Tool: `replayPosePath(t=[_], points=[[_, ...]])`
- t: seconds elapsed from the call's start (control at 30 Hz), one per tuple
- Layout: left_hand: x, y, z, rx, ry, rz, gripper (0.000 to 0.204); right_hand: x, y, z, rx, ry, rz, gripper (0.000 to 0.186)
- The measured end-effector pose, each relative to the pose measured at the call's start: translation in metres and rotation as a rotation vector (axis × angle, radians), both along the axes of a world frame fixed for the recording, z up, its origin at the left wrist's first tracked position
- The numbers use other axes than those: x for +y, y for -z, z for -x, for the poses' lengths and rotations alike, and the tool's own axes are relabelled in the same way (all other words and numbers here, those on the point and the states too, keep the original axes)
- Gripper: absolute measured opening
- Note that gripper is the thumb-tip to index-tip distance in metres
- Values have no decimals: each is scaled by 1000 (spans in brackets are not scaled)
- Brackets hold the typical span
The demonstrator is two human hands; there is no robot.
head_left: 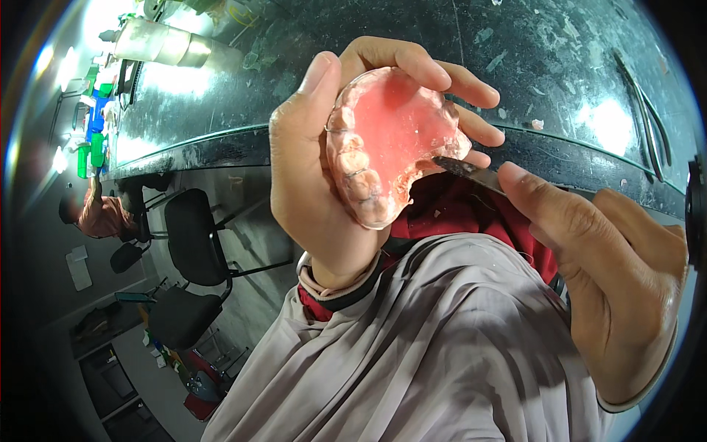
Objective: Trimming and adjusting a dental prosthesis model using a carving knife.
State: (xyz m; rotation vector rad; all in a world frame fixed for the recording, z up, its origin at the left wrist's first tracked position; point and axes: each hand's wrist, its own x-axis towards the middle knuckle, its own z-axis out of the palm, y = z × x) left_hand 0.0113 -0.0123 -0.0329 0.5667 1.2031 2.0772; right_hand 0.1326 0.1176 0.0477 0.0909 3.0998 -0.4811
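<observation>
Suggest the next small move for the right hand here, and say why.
Probably a short, light scraping stroke with the slim, dark-tipped metal tool in the right hand: its tip lies at the ragged, crumbly-looking edge of the pink dental model with tooth shapes along its rim, while the left hand cradles the model.

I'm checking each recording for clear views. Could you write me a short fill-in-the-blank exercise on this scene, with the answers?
1. The left hand cradles a dental model whose palate plate is coloured ____.
2. The right hand grips a slim tool, its tip pointing toward the picture's ____ side (left or right).
3. The tweezer-like tool on the worktable lies nearer the person's ____ hand.
4. The nearest office chair has a ____ backrest.

Missing words: pink; left; right; black.
</observation>
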Motion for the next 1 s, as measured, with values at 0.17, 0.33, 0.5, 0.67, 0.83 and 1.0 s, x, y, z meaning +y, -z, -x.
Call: replayPosePath(t=[0.17,0.33,0.5,0.67,0.83,1.0], points=[[4,-2,-5,11,-59,46,49,1,3,-3,25,8,-31,35],[10,-1,-16,84,-289,122,43,-2,8,-2,73,27,-29,38],[11,-3,-8,131,-241,133,37,-6,25,2,241,12,-79,41],[12,15,-9,242,-369,14,32,-13,66,-3,301,87,48,45],[19,15,-17,389,-468,48,32,-16,97,-4,427,117,309,45],[20,18,-22,278,-508,-2,31,-22,101,-8,421,177,428,45]])
